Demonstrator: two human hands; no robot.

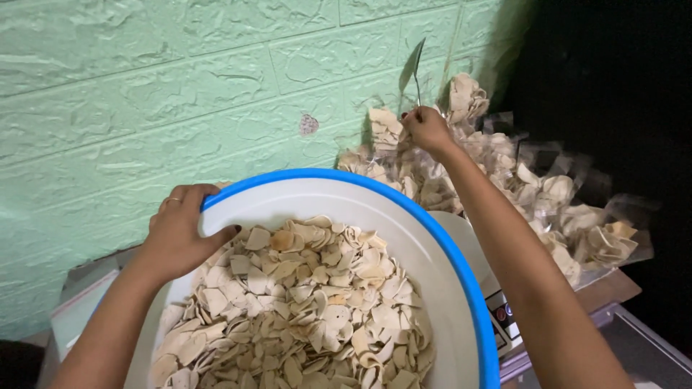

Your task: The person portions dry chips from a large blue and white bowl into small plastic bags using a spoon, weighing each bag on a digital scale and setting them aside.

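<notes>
The rim of a large white basin (432,223) with a blue edge is gripped by the left hand (180,234), fingers curled over the lip and thumb inside, seemingly so that the load of pale chips (303,310) heaped in it is steadied. The right hand (427,128) is stretched out over the far rim and closed in a pinch on the top of a clear bag (414,72), drawn up from a pile of filled bags (548,202) stacked against the green wall (144,86). Little open room is left between basin, wall and pile, and a scale (497,310) is crowded under the basin's right edge.
</notes>
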